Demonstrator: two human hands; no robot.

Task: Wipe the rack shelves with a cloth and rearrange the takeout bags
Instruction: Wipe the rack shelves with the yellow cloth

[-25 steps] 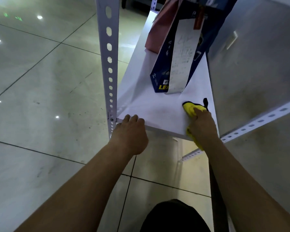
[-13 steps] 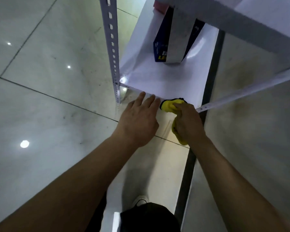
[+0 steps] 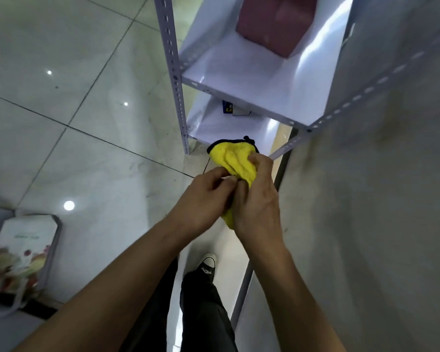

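A yellow cloth [image 3: 233, 158] with a black edge is bunched between both hands, in front of the white metal rack. My right hand [image 3: 257, 201] grips the cloth from the right. My left hand [image 3: 203, 199] pinches its lower part from the left. A pink takeout bag [image 3: 274, 24] stands on the upper shelf [image 3: 264, 90]. Only a corner of the blue bag [image 3: 228, 107] with its receipt shows on the lower shelf [image 3: 214, 125], under the upper one.
The perforated rack post [image 3: 174, 72] stands at the left of the shelves, and a grey wall [image 3: 379, 174] runs along the right. A white bag with a fruit print [image 3: 21, 255] sits on the tiled floor at the left. My legs and shoe [image 3: 206, 268] are below.
I have risen and pulled back from the lower shelf. The cloth has come off the shelf, and my left hand has left the shelf edge and joined the right on the cloth.
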